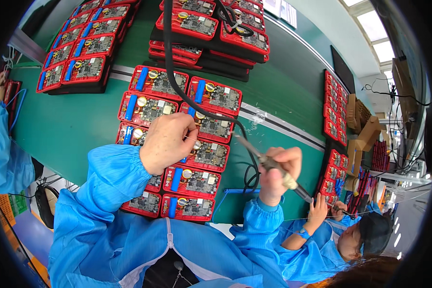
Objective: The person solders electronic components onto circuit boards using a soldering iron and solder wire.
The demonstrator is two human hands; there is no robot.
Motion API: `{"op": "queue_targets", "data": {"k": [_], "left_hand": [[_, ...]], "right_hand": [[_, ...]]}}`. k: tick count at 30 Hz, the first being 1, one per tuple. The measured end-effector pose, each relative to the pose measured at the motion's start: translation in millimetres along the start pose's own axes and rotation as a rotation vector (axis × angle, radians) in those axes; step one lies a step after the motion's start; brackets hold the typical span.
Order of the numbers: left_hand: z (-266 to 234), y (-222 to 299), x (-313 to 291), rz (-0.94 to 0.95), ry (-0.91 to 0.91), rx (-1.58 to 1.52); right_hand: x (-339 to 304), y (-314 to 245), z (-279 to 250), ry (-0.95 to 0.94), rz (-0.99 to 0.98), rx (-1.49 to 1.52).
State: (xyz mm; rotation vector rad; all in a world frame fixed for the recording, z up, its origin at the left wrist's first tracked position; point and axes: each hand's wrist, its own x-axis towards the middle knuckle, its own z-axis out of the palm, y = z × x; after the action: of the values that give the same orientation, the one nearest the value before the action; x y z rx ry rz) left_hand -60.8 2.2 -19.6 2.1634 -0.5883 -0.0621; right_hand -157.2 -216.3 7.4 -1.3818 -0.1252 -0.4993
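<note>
My left hand (170, 141) is closed in a pinch on a thin solder wire (191, 138), over a tray of red cases. Each red case (204, 182) holds a circuit board, a blue cylindrical cell and a round yellow-rimmed part. The hand and sleeve cover some of the cases beneath. In my right hand (279, 170) is a soldering iron (289, 181), gripped round its handle and slightly blurred. Its tip points up and left, near the right edge of the cases and apart from the solder wire.
A black cable (170, 62) hangs across the cases. More red cases lie in stacked trays at the upper left (84, 43), top middle (189, 24) and right (335, 108). Pale scraps (258, 118) litter the green table (283, 105). Co-workers sit at right (317, 249) and left (7, 149).
</note>
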Motion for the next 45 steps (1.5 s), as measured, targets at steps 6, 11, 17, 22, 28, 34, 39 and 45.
{"op": "queue_targets", "data": {"k": [6, 11, 17, 22, 28, 34, 39, 45], "left_hand": [[3.1, 2.0, 1.3, -0.018, 0.005, 0.063], [5.6, -0.8, -0.4, 0.046, 0.026, 0.046], [5.6, 4.3, 0.1, -0.004, 0.028, 0.107], [10.5, 8.2, 2.8, -0.042, 0.028, 0.131], [11.1, 10.5, 5.4, -0.083, 0.022, 0.178], [9.1, 11.9, 9.5, -0.077, -0.009, 0.205], [7.2, 14.2, 9.6, -0.08, -0.038, 0.229], [6.5, 15.1, 14.3, -0.114, -0.12, 0.209]], "right_hand": [[-17.0, 19.6, 12.1, -0.006, -0.032, -0.556], [-18.1, 29.5, 3.9, -0.068, -0.272, -0.643], [-3.9, 45.1, 12.3, -0.263, -0.13, -0.544], [-10.4, 47.9, 15.8, 0.029, 0.24, -0.156], [-12.2, 59.3, 16.8, -0.027, 0.195, -0.337], [-8.7, 58.1, 17.1, -0.048, 0.149, -0.341], [-11.8, 60.1, 16.0, -0.059, 0.143, -0.397], [-12.9, 63.7, 12.3, -0.061, 0.153, -0.387]]}}
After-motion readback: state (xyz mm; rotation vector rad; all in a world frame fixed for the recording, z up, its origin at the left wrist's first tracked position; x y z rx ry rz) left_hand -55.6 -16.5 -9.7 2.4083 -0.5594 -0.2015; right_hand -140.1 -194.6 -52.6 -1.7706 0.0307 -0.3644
